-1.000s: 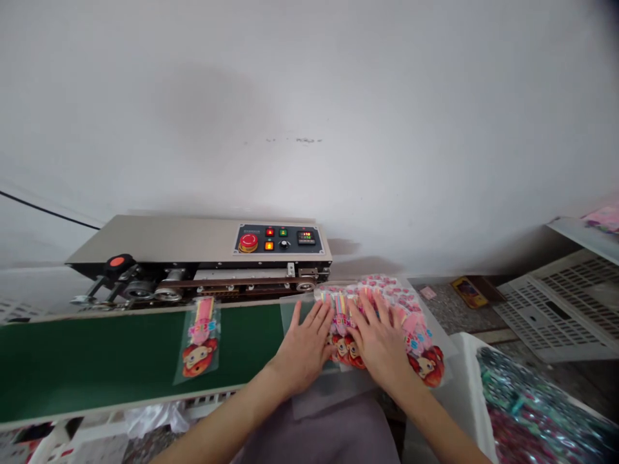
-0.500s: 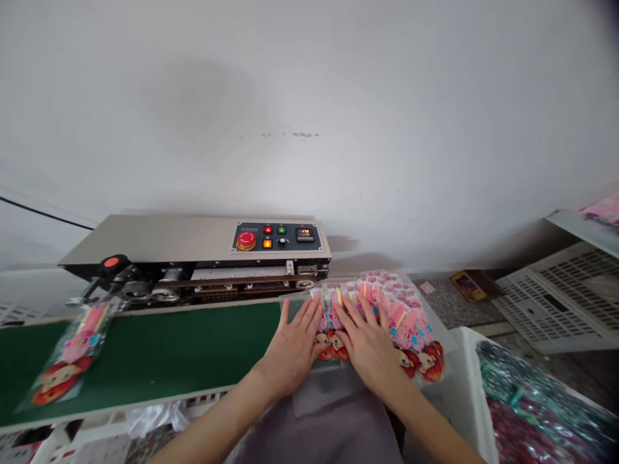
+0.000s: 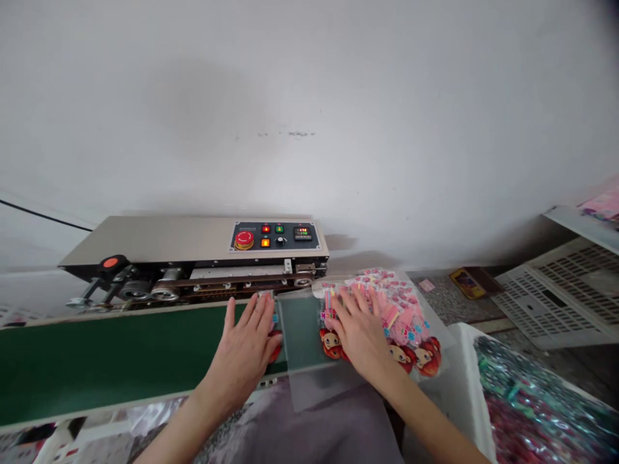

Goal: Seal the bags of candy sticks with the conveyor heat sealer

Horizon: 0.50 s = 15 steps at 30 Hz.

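Leftmost, the green belt point(image 3: 106, 361) runs bare between its pale near edge and the beige machine point(image 3: 169, 238) along its far edge. Toward the belt's right-hand part, my left grip point(image 3: 245, 345) lies palm down, fingers long and nearly straight, closed around nothing; it covers most of one clear packet point(image 3: 276, 348), whose printed red hair and a bit of blue lettering show past my thumb side. That packet sits just left of the translucent sheet's point(image 3: 309, 386) left edge. I judge it very light and slick, its film limp, with a somewhat stiffer printed insert, so flat fingertip pressure should slide it better than a pinch; I would press on the printed middle and spare the thin clear margins, which could crease. Further right, my right grip point(image 3: 366, 335) also rests flat with fingers spread, pinching nothing, on the overlapping pile of packets point(image 3: 406, 316), which reaches toward the sheet's far and right edges. The pile's leftmost packet shows its red-haired face beside my right thumb. Layers this slippery may drag one another along, so each is best taken by its exposed left side while the others are held down. Rightmost, beyond the sheet's right edge, stands a white box point(image 3: 474, 386) of shiny wrapped pieces point(image 3: 536, 406).
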Motion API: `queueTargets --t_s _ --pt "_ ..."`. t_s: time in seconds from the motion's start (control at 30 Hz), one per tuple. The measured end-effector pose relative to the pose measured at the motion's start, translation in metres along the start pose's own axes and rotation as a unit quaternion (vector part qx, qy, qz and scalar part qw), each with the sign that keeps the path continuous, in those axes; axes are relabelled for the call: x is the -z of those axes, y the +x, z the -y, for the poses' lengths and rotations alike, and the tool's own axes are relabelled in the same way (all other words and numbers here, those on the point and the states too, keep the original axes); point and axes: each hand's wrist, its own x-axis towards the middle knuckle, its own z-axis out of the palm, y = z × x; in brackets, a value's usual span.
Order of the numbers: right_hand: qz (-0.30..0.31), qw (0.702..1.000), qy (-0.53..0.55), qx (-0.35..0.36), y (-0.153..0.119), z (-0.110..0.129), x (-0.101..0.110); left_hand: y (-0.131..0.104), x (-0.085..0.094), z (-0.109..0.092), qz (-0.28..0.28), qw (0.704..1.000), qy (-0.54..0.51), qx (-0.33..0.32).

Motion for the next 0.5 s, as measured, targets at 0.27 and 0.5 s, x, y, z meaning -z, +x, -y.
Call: queueTargets --t_s 0.27,0.5 --pt "0.020 0.999 -0.019 -0.032 0.039 -0.022 0.011 0.050 -0.009 -0.081 0.071 0.991 -0.100 -0.054" --pt "0.048 0.999 -0.009 -0.008 0.064 -0.015 -0.007 0.036 -0.027 -0.073 0.095 0.991 -0.069 -0.070"
